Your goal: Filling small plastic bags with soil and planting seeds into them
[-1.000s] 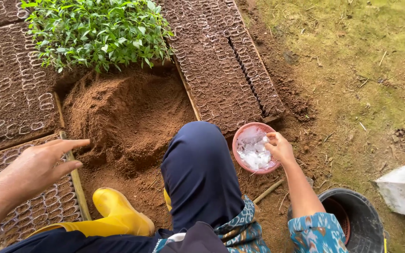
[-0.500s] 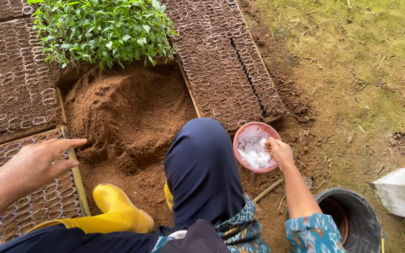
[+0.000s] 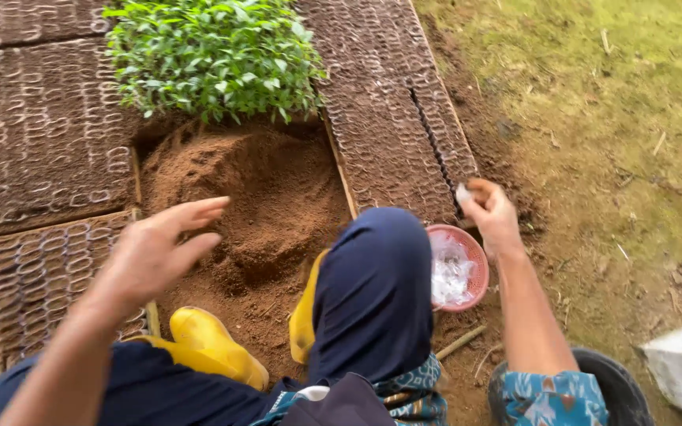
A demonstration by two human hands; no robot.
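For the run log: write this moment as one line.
right hand: pinches small clear plastic bag, above round pink plastic basket | left hand: open, empty, over loose brown soil heap

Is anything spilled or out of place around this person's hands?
Nothing stands out. The soil heap sits loose between neat rows of filled bags. The right hand pinches a small clear bag above the pink basket; the left hand is open.

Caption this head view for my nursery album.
Right hand lifts a clear bag above the pink basket; left hand hovers over soil pile.
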